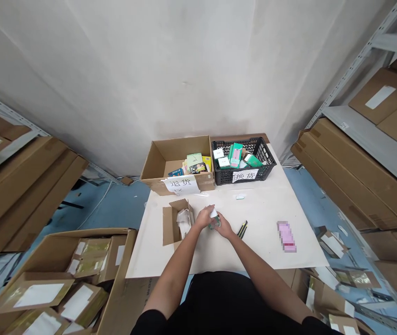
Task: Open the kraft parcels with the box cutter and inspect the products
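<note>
Over the middle of the white table, a small green and white box (214, 214) is gripped between both hands. My left hand (205, 216) closes on its left side, and my right hand (223, 226) has its fingers round the right side. Close to my left hand stands an opened cardboard box (169, 225) with white wrapping (184, 222) inside. Just right of my right hand lies a black and yellow cutter-like tool (242, 229). My fingers cover much of the small box.
At the table's back stand a large carton (159, 160) of small packages and a black basket (270, 160) of green and white boxes, both with paper signs. A pixelated pink item (286, 237) lies right. Parcels fill a big carton (128, 251) lower left. Shelves (359, 122) flank the table.
</note>
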{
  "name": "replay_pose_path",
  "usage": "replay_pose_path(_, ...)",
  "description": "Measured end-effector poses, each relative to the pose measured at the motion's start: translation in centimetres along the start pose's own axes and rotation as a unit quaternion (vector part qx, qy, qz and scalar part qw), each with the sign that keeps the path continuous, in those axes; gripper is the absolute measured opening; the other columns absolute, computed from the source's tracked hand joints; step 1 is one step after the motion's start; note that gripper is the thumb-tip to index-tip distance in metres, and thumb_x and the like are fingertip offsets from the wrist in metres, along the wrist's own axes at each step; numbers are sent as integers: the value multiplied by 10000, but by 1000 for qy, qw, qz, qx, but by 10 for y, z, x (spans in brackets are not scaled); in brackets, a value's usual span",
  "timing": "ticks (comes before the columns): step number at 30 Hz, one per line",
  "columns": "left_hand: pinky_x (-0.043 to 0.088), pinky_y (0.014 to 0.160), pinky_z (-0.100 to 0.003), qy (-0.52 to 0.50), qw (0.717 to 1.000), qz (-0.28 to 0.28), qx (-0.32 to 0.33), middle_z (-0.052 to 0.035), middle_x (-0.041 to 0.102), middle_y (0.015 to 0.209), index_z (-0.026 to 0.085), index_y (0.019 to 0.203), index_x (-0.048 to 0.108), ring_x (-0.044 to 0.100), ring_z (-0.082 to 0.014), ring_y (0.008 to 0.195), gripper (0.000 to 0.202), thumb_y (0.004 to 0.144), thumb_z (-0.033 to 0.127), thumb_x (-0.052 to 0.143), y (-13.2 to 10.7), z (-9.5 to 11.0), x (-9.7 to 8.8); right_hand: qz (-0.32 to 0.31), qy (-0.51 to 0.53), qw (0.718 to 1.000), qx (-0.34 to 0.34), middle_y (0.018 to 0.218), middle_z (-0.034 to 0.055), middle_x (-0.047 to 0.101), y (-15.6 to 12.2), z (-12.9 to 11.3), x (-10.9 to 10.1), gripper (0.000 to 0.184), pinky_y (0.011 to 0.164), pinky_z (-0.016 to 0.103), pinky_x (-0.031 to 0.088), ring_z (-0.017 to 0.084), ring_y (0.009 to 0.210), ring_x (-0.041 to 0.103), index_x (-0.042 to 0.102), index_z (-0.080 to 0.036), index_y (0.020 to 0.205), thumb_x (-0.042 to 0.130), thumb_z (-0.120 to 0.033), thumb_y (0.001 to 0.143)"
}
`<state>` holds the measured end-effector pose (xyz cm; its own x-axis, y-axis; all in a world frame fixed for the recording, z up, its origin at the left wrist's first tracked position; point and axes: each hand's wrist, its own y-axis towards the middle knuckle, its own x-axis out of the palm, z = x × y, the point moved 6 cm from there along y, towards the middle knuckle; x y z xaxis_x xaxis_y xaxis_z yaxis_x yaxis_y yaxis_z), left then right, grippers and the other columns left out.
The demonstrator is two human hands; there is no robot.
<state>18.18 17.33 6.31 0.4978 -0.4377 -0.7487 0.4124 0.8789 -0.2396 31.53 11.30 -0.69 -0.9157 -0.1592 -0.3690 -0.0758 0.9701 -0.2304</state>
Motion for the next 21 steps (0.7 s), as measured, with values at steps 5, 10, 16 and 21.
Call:
replay_pose_path(5,488,1135,-378,-127,990,50,-25,-72,742,1346,224,1310,725,683,-271,1248,494,823,304,747,4,-17,-12,12,16,1000,6,1381,94,675,-3,-3,5,706,1069,448,525,284,1189,698,541,-239,1418,715,-269,735)
replay_pose_path(10,486,1095,-382,-115,975,143,-127,-153,691,1406,167,1490,568,647,-300,1290,683,872,407,732,0,-37,-29,27,32,999,23,1230,59,737,-16,-5,1,463,1010,422,548,278,1161,702,625,-255,1186,727,-265,735)
replay_pose_path(16,488,1046,-382,-90,944,160,-273,-225,692,1363,122,1579,434,664,-320,1262,783,935,501,668,-15,-53,-7,45,-37,997,57,1230,101,728,-10,-26,1,542,944,368,547,268,1091,723,572,-222,1324,728,-385,831)
replay_pose_path(21,512,1050,-355,-163,968,119,-152,-154,721,1354,161,1367,682,708,-269,1167,561,875,425,743,-11,-43,12,70,-156,983,59,1344,162,678,-4,-42,-7,634,985,373,505,294,1184,686,446,-179,1528,609,-348,939)
